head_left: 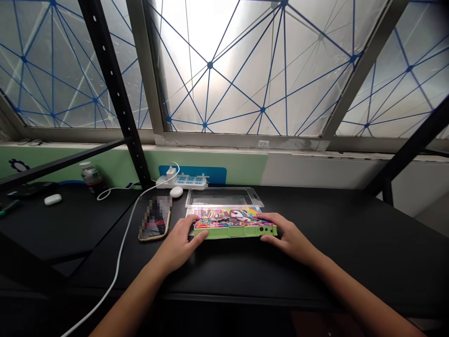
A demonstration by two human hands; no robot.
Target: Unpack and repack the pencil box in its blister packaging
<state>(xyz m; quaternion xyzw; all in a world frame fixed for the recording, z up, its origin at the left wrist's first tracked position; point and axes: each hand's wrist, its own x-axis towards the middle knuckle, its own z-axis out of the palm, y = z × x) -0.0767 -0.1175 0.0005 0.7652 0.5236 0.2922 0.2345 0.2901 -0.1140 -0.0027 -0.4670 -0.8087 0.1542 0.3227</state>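
Note:
A flat box [231, 219] with a bright cartoon print on top and a light green side lies on the black table, in the middle of the head view. Two dark round spots show near the right end of its green side. My left hand [184, 236] grips its left end, thumb against the green front and fingers on top. At the right end my right hand [284, 234] holds it the same way, with thumb low in front. Just behind the box rests a see-through plastic package [257, 199]; the box partly covers a pale sheet-like piece beneath it.
Left of my left hand lies a phone [156, 219]. A white cable [121, 257] runs from the power strip [185, 181] across the table. Further left stand a bottle [91, 178] and a white case [52, 200]. Black metal posts [115, 89] rise on both sides.

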